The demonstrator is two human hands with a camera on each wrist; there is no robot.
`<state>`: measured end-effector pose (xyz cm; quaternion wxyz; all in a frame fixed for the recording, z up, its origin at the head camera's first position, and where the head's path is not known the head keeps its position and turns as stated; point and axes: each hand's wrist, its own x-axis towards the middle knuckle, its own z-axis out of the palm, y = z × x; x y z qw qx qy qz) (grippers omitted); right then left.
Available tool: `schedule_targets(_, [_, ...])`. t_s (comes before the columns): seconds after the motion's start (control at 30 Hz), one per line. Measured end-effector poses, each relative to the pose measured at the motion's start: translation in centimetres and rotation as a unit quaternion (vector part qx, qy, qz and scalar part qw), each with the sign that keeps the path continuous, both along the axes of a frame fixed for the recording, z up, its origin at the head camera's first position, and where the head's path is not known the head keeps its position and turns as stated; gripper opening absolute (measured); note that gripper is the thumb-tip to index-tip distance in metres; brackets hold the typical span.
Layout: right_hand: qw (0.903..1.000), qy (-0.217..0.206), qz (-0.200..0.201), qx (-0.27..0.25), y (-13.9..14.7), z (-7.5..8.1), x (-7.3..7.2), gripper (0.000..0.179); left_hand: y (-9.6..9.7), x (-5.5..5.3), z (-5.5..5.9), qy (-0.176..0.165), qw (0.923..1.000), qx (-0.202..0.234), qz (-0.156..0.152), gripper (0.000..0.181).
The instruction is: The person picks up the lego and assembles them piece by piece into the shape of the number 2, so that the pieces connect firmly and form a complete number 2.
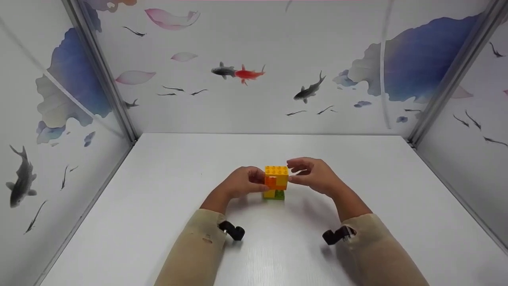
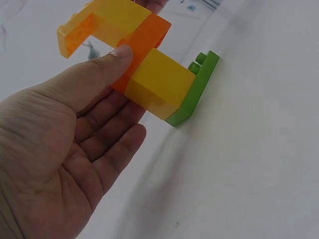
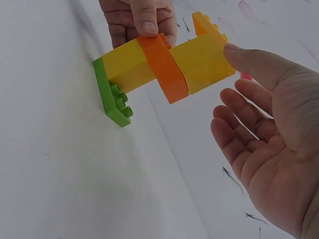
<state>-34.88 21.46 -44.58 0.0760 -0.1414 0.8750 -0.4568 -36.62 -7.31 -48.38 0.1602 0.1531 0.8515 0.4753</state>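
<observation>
A stack of toy building bricks (image 1: 281, 180) stands at the middle of the table. From the bottom it has a studded green brick (image 2: 197, 92), a yellow brick (image 2: 159, 79), an orange brick (image 3: 167, 72) and another yellow brick (image 3: 202, 62). A yellow-orange studded plate (image 1: 276, 169) tops it and juts out over one side. My left hand (image 1: 243, 183) pinches the orange brick, thumb on the near side and fingers behind. At the stack's upper right, my right hand (image 1: 315, 176) has its thumb tip at the top edge, other fingers loosely spread and holding nothing.
The white tabletop (image 1: 158, 238) reaches to a back wall (image 1: 254, 111) printed with fish and petals. Side panels (image 1: 59, 159) with metal corner posts enclose it left and right. A black camera mount (image 1: 234, 230) sits on each sleeved wrist.
</observation>
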Motion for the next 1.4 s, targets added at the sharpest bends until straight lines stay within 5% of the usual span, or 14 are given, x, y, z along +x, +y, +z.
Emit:
schedule_targets(0.57, [0.9992, -0.033, 0.021, -0.007, -0.7, -1.8, -0.1, 0.047, 0.1, 0.0, 0.0, 0.011, 0.9999, 0.004, -0.012, 0.030])
schedule_targets(1.13, [0.9954, -0.066, -0.067, -0.019, -1.8, -2.0, -0.1, 0.047, 0.4, -0.1, 0.2, 0.023, 0.9988, -0.021, 0.038, 0.044])
schedule_targets(1.4, [0.9938, -0.063, -0.078, -0.049, -1.7, -2.2, -0.4, 0.050, 0.5, -0.2, 0.2, 0.034, 0.9973, -0.015, 0.063, 0.042])
